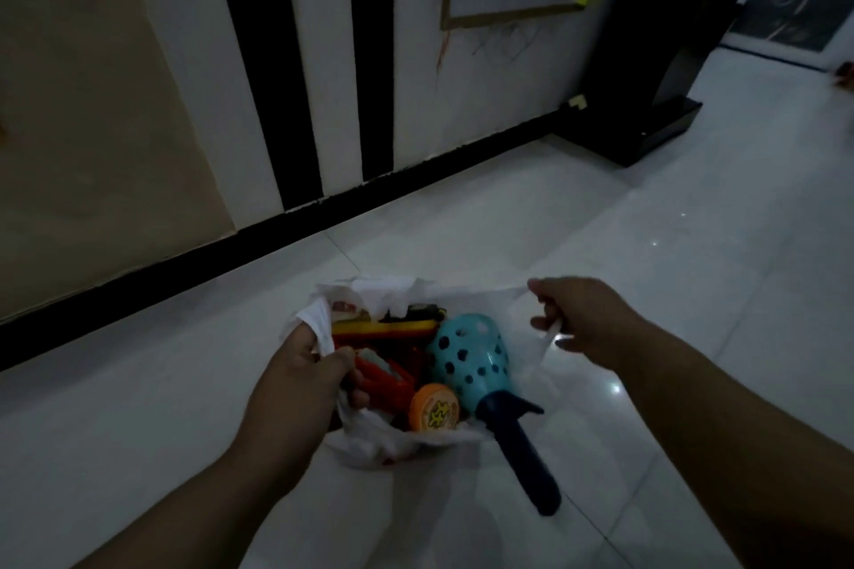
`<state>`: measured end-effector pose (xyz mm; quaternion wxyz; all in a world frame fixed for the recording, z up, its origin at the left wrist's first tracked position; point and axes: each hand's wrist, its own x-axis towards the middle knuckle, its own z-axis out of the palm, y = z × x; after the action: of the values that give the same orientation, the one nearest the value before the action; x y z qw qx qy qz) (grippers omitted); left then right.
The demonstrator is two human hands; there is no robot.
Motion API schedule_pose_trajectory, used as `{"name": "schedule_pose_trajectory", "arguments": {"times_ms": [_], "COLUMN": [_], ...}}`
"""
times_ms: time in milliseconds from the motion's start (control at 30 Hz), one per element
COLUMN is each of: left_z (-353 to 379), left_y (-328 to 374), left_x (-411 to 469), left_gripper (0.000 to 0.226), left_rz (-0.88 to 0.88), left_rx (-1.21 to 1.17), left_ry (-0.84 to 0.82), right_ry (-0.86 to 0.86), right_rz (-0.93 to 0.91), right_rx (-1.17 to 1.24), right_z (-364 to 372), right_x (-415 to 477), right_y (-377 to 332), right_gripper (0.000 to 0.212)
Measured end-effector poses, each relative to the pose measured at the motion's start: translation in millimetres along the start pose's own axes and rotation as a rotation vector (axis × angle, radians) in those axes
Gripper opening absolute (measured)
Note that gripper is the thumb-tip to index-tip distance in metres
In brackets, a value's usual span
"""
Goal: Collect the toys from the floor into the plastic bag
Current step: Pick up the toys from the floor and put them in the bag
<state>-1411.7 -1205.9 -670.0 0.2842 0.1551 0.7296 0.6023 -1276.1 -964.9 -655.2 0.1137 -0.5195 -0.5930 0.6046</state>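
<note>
Our left hand (302,377) and right hand (580,323) grip the thin white plastic bag (369,439) of toys above the floor; the teal perforated scoop's dark handle (522,453) overhangs and might tip out.

The orange lid (434,409) is showing yellow characters, perhaps a brand, too blurred to read. Nothing else is carrying legible text, numbers or signs.
</note>
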Motion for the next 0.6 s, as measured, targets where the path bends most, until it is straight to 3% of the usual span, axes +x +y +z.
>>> {"name": "schedule_pose_trajectory", "arguments": {"times_ms": [200,333,400,533,600], "left_z": [25,66,91,140,161], "left_y": [33,46,53,77,81], "left_x": [6,13,17,26,29], "left_gripper": [0.026,0.023,0.035,0.011,0.018], "left_rz": [-0.042,-0.103,-0.118,-0.143,-0.179], "left_rx": [-0.156,-0.193,-0.167,-0.201,-0.216], "left_ry": [-0.012,-0.096,-0.132,-0.176,-0.173], "right_ry": [0.014,-0.001,0.007,0.002,0.002], "right_rz": [-0.119,-0.206,-0.228,-0.206,-0.187], "right_rx": [0.16,0.085,0.02,-0.039,-0.013], "right_z": [-33,-65,-88,-136,-159], "right_x": [12,20,26,35,39], "right_y": [-33,-45,-44,-39,-35], "right_gripper": [0.019,0.004,0.013,0.045,0.052]}}
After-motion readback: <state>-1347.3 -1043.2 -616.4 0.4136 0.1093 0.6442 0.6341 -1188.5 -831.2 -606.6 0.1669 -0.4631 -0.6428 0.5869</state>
